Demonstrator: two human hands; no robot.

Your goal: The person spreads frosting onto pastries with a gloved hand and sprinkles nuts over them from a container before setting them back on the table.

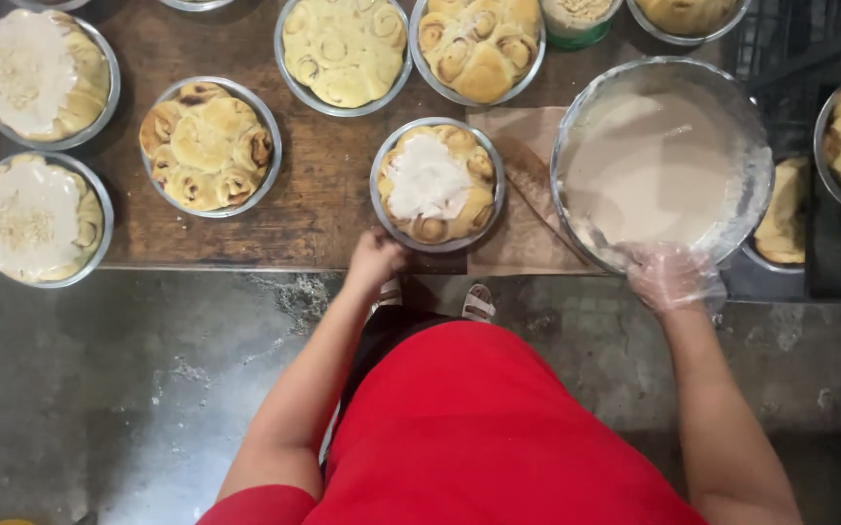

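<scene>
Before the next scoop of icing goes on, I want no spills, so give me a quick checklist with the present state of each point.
1. Left hand steadies the pan of rolls at its near rim: ok.
2. Right hand, in a clear glove, grips the icing bowl at its near rim: ok.
3. Icing left in the bowl: ok, it is well filled.
4. Icing on this pan: not ok, only a white patch in the middle.
5. Pan fully on the wooden table: ok, though close to the edge.
6. Spreading tool in hand: cannot tell, none visible.
</scene>
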